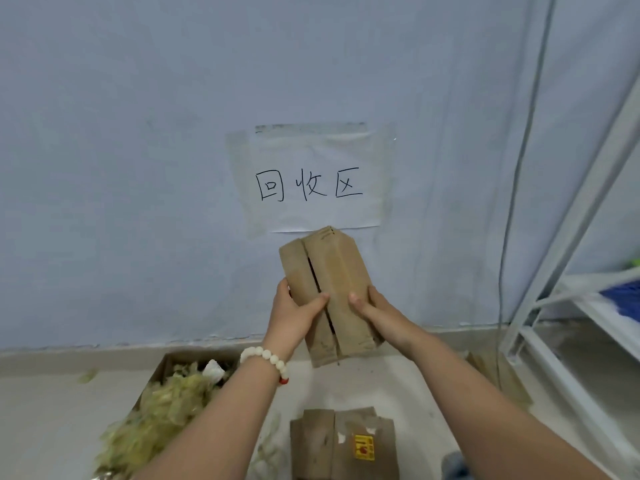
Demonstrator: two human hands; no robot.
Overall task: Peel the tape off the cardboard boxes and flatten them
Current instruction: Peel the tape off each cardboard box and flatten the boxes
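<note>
A small brown cardboard box (329,271) is held up in front of the wall, its two flaps meeting along a dark open seam that faces me. My left hand (294,313) grips its left side, thumb pressed on the left flap near the seam. My right hand (374,308) grips the right side, thumb on the right flap. I see no tape on the seam. A flattened cardboard box (343,445) with a yellow sticker lies on the floor below, between my forearms.
An open carton (166,362) full of crumpled yellowish tape and paper scraps sits on the floor at the left. A white metal rack (588,306) stands at the right, with a grey cable (509,237) down the wall. A handwritten paper sign (311,181) is taped to the wall.
</note>
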